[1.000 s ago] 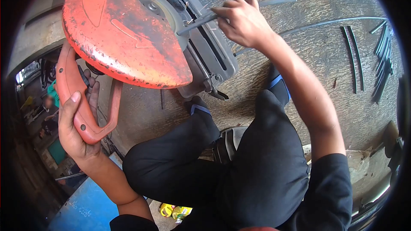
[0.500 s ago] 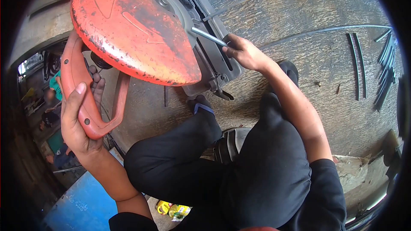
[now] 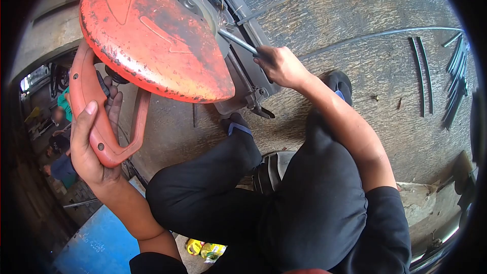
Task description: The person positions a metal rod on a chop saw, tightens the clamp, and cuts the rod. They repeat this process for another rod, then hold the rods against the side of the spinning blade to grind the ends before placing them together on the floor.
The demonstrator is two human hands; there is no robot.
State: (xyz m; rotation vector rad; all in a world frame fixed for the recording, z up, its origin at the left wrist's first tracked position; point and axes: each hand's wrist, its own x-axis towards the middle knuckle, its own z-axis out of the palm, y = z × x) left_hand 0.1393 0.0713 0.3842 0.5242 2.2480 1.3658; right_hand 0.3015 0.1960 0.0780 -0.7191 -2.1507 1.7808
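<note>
1 slim, straight, glossy grey rod [image 3: 238, 41] runs left from your right hand [image 3: 285, 68], which clasps it, to the cutting disc [image 3: 223, 46] beside the chipped red guard [image 3: 152, 35]; your left hand [image 3: 88, 147] wraps round the red handle [image 3: 82, 87].

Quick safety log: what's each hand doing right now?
Left hand: closed around the red handle.
Right hand: closed, holding the grey rod.

No text readable — handwriting [image 3: 95, 245] on blue surface [image 3: 115, 227] too small.
</note>
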